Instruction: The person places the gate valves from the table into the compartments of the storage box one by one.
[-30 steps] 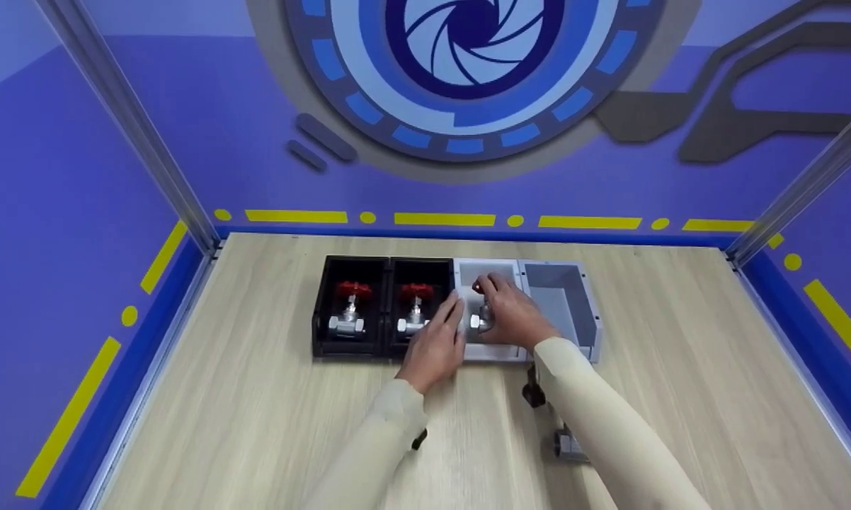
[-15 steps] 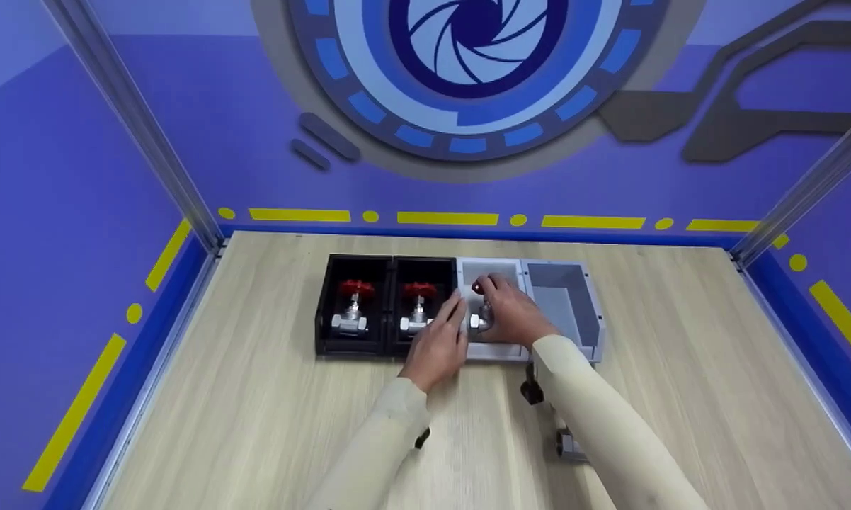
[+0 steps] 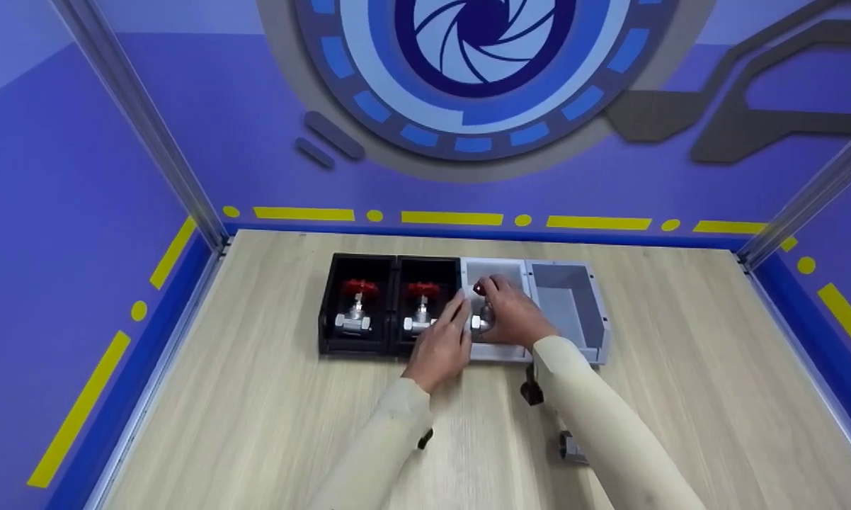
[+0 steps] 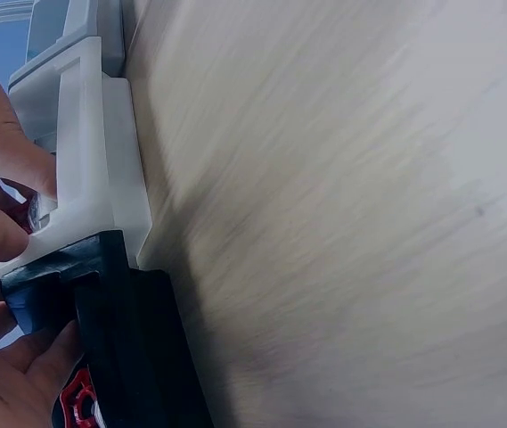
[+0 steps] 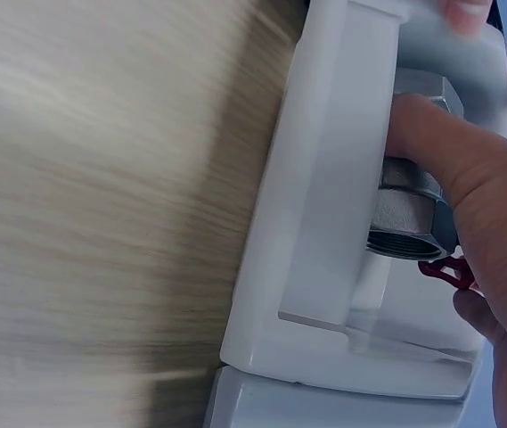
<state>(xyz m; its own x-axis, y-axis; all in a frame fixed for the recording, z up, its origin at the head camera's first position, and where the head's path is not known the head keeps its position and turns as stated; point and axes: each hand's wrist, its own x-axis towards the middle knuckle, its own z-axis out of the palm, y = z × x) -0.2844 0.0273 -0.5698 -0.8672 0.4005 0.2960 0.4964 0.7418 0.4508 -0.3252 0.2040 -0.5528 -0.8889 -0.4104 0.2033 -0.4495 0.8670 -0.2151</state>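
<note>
My right hand (image 3: 517,315) reaches into the white bin (image 3: 496,353) and grips a metal valve with a red handwheel (image 5: 404,218). Its thumb lies across the metal body in the right wrist view, while fingers cover most of the handwheel in the head view. My left hand (image 3: 440,350) straddles the adjoining walls of the white bin and the black bin (image 4: 102,303) beside it. Its thumb is on the white side and its fingers dip into the black one, pinching the walls. Similar red-wheeled valves stand upright in the left black bin (image 3: 355,324) and the second one.
A grey bin (image 3: 570,312) closes the row on the right. On the wooden table (image 3: 255,411), a hexagonal metal fitting (image 3: 574,448) lies partly hidden under the right forearm. A small black object (image 3: 532,391) shows by the right sleeve. Printed blue walls surround the table.
The head view has drifted slightly, so the bins appear a little further right. Both hands keep nearly the same places, and the right still holds the valve in the white bin.
</note>
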